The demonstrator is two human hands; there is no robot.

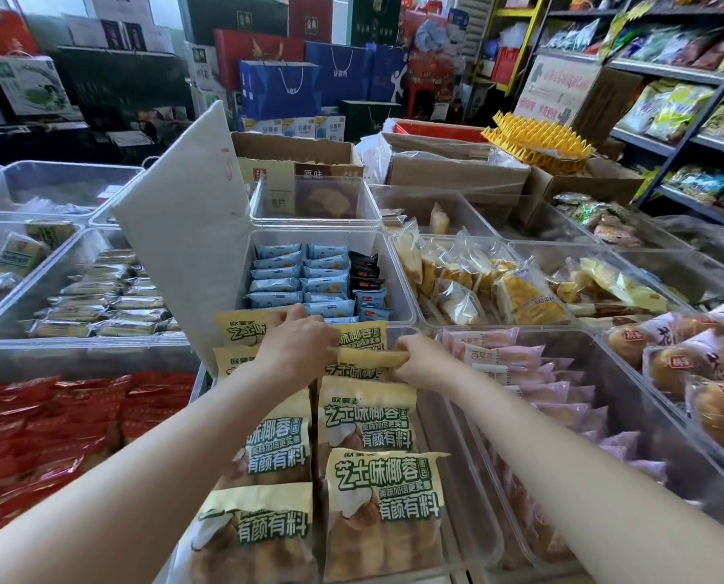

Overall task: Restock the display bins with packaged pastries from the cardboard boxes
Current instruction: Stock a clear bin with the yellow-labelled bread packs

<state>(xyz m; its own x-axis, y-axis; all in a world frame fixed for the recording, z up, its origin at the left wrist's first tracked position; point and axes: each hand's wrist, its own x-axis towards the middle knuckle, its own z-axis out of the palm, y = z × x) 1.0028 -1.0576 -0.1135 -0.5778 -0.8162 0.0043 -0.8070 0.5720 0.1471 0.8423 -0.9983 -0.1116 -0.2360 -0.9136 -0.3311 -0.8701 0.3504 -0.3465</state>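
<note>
My left hand (295,351) lies palm-down with fingers curled over the far yellow pastry packs (366,417) in the clear display bin (474,491) straight ahead, its grip pressing on one at about eleven o'clock. My right hand (421,360) pinches the sealed edge of the held pack (372,357), a yellow one lying crosswise between both hands, fingers closed tight on it. I count about seven of these packs, in two columns running toward me; each reads 芝士味椰蓉 in large green letters, with 美味加倍更实惠 and 有颜有料 beneath, and a small brand mark at the top that I cannot read surely. At twelve o'clock the next bin holds blue wrapped cakes (301,280) in two neat stacks, with a few black packs (364,271) beside them; their print is too small to read. At three o'clock lie pink packs (533,373), at nine o'clock red packs (56,419). Beyond, two open cardboard boxes (457,170) stand at one o'clock, and another box face shows 原味. A white board (183,229) leans at eleven o'clock. Blue gift bags (284,86) stand far back.
</note>
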